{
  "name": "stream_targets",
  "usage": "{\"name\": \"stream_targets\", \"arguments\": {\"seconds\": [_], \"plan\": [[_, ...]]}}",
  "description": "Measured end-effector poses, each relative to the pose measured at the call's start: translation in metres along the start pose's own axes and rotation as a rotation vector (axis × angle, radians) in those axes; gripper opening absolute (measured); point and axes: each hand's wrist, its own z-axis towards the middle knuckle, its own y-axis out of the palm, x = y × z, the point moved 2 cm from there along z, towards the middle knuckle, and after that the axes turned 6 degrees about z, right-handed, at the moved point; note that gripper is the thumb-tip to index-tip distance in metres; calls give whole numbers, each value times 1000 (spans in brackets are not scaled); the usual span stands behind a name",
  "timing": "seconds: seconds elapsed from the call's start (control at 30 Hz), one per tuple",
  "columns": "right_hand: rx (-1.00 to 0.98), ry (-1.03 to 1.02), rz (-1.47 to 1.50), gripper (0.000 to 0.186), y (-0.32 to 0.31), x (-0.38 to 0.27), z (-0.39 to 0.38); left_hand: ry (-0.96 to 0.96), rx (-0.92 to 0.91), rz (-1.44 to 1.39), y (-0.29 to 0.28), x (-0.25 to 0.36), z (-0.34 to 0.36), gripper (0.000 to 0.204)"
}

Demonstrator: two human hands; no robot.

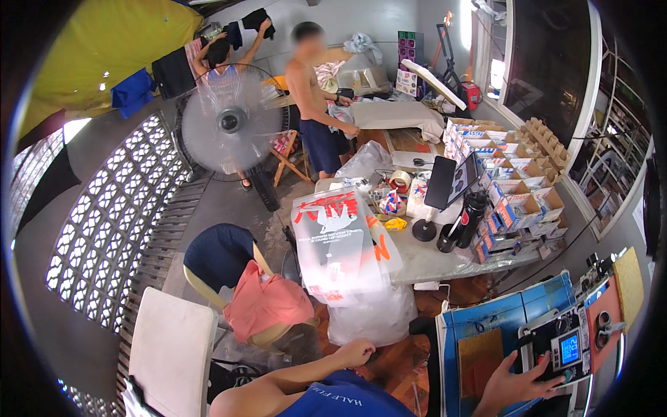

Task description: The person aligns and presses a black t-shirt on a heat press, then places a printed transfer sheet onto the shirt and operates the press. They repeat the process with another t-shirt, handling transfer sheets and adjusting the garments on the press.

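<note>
My left hand (358, 353) is at the lower middle, fingers curled; whatever they may hold is hidden. My right hand (517, 382) reaches with fingers apart to a black control box (538, 342) with a lit blue display (568, 350), a fingertip at its lower buttons. The box sits on a machine with a blue top (514, 306), a brown board (479, 354) and an orange pad (599, 308). Scissors (603, 332) lie beside the display. Printed transparent sheets (333, 243) lie on the table left of the machine.
A chair with pink cloth (267, 299), a pale padded board (167, 354) and a plastic bag (368, 316) are near me. Beyond stand a fan (229, 119), small boxes (514, 187) and a phone stand (425, 229). One person (313, 111) stands at a covered board; another (219, 66) handles hanging clothes.
</note>
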Motion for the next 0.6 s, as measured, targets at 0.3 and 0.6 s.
{"name": "stream_targets", "arguments": {"seconds": [0.3,0.6], "plan": [[-167,131,32,63,2,24,-18,-6,-120,65,41,-18,-91,27],[-144,23,753,19,-44,83,-50,-15,-65,116,16,-11,-170,30]]}}
